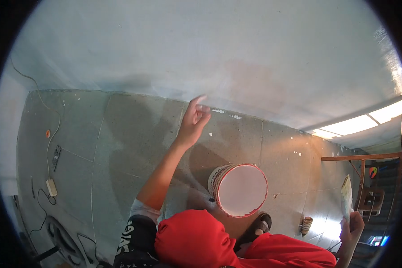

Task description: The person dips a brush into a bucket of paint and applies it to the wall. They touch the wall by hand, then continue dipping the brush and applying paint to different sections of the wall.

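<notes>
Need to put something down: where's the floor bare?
Bare tiles: between the cables and the left hand, and between the bucket and the wooden stand. Crowded: the left edge, and the small can beside the right hand holding a flat board.

The corners of the frame are blacked out by the round lens border. At the lower right, the right hand (352, 228) is cut off below the wrist by the bottom edge. The flat tool (346, 196) gripped in it is seen edge-on, so its face cannot be made out. At upper centre, the fingertips of the left hand (193, 121) are blurred, and contact with the wall (210, 44) cannot be told. The print on the bucket (215, 178) is too small to read. A sandalled foot (260, 225) is half hidden by red cloth (192, 243). Cables (44, 214) at the lower left are lost in the border.
</notes>
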The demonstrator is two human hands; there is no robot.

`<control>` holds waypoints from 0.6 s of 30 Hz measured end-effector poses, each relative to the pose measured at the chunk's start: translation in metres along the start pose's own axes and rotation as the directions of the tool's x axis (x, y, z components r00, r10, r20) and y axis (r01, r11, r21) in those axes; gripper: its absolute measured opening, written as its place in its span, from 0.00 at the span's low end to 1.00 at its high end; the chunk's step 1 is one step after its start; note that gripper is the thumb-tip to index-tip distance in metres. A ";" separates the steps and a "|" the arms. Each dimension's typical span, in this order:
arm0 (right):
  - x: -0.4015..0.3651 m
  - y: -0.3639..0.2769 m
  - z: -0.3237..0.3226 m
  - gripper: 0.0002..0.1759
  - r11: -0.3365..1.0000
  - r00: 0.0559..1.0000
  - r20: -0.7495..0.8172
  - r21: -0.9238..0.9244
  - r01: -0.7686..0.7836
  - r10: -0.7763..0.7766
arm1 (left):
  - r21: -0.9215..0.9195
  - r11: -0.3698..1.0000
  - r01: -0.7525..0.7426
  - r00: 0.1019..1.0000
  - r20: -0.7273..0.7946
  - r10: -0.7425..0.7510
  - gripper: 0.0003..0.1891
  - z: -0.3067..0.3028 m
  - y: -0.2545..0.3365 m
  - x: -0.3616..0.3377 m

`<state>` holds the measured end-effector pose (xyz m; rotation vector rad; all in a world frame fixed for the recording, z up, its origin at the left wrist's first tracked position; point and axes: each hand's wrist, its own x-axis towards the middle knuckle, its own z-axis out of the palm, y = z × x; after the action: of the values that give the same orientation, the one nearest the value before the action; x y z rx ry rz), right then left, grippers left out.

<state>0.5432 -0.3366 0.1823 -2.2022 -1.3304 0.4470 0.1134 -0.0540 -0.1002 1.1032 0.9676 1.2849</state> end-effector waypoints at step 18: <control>-0.004 -0.009 -0.005 0.07 0.997 0.999 -0.001 -0.072 -0.038 0.038 | 0.811 0.538 -0.232 0.940 0.043 0.339 0.44 0.025 0.008 0.045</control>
<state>0.5377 -0.3378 0.1912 -2.2896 -1.3256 0.4199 0.1391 -0.0111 -0.0848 1.9878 1.6033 1.1698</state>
